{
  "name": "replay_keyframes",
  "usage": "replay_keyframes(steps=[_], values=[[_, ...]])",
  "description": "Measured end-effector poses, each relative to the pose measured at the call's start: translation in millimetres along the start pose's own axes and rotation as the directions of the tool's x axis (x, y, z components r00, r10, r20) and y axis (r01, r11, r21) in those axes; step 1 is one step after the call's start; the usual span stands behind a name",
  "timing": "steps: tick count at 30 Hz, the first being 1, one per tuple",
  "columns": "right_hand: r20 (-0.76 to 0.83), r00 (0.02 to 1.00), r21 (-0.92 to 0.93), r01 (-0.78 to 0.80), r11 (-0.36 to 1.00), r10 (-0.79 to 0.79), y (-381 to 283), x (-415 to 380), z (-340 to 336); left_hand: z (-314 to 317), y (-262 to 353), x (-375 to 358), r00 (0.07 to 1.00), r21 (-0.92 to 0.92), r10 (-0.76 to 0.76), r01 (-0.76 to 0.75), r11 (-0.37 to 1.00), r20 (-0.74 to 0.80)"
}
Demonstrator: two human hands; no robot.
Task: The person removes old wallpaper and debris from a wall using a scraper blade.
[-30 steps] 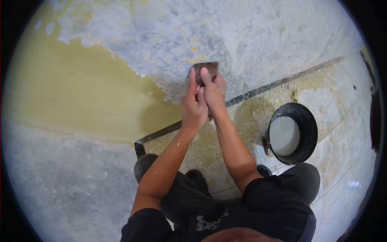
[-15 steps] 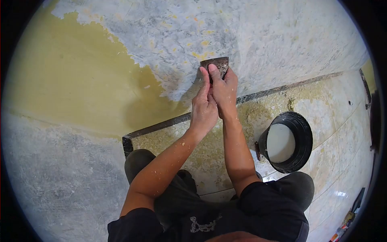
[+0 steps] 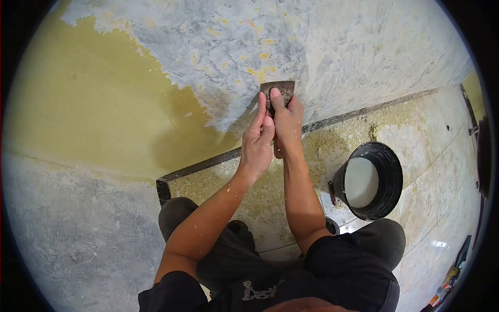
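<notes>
A dark, worn scraper (image 3: 280, 88) is pressed with its wide edge against the patchy wall (image 3: 343, 47), just below some yellow specks. My right hand (image 3: 287, 118) is wrapped round it, thumb lying on the blade. Beside it on the left, my left hand (image 3: 258, 143) has its fingertips at the scraper's left side, with the thumb raised; its other fingers are partly hidden. To the left, yellow-green paint (image 3: 104, 99) still covers a broad area with a ragged edge against the grey, bared surface.
A black bucket (image 3: 391, 182) of whitish liquid stands on the floor at right. Flakes litter the tiled floor (image 3: 260, 223) along the dark skirting strip (image 3: 202, 165). My bent knees are below. Tools (image 3: 449, 275) lie at the lower right.
The scraper and both hands have moved slightly down the wall. My left thumb has come away from the right hand and now points up.
</notes>
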State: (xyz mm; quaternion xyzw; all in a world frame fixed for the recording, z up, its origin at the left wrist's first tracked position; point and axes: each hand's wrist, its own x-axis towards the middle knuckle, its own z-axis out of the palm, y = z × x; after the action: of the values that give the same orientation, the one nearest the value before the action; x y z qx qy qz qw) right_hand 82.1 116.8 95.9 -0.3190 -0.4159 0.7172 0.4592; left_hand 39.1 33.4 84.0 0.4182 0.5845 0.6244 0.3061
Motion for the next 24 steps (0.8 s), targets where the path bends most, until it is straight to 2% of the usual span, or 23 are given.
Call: replay_keyframes(steps=[2,3,5,7,8,10,14,16,18,20,24], values=[[0.040,0.999,-0.018,-0.022,1.000,0.022,1.0,1.3,-5.3,3.5,-2.9,-0.1,0.996,-0.283,-0.068,0.049,0.958,-0.056],[0.050,0.999,-0.019,0.014,1.000,-0.013,1.7,2.9,-6.3,5.7,3.2,-2.3,0.996,-0.289,-0.071,0.052,0.956,-0.056],[0.060,0.997,-0.024,0.052,0.998,-0.050,-0.2,6.3,-8.6,10.3,17.8,-6.8,0.996,-0.051,-0.084,0.085,0.995,0.015],[0.047,0.996,-0.255,0.081,0.963,-0.071,-7.0,7.3,-9.4,18.2,20.9,-7.7,0.998,-0.058,-0.059,0.060,0.996,0.028],[0.048,0.996,-0.257,0.080,0.963,-0.070,-4.8,9.3,-10.1,21.4,22.4,-8.4,0.999,-0.063,-0.033,0.035,0.997,0.037],[0.056,0.977,-0.281,0.212,0.936,-0.205,-0.6,12.9,-8.4,22.6,28.8,-7.7,0.998,-0.062,-0.027,0.030,0.998,0.051],[0.075,0.984,-0.293,0.178,0.939,-0.163,-10.9,9.4,-7.2,23.6,32.9,-4.7,0.999,-0.036,-0.022,0.023,0.999,0.037],[0.057,0.983,-0.355,0.186,0.916,-0.177,-14.1,9.6,-6.4,25.3,49.3,-6.6,0.998,-0.051,-0.037,0.039,0.998,0.048],[0.053,0.983,-0.347,0.181,0.920,-0.173,-16.2,8.6,-5.5,27.0,52.1,-6.5,0.997,-0.067,-0.054,0.058,0.996,0.061],[0.050,0.984,-0.342,0.175,0.923,-0.169,-14.8,8.2,-4.4,29.8,45.4,-2.4,0.993,-0.008,-0.113,0.113,0.994,-0.029],[0.017,0.986,-0.234,0.164,0.958,-0.165,-2.9,9.4,-2.5,16.0,28.5,-0.8,0.992,0.087,-0.123,0.122,0.989,0.003]])
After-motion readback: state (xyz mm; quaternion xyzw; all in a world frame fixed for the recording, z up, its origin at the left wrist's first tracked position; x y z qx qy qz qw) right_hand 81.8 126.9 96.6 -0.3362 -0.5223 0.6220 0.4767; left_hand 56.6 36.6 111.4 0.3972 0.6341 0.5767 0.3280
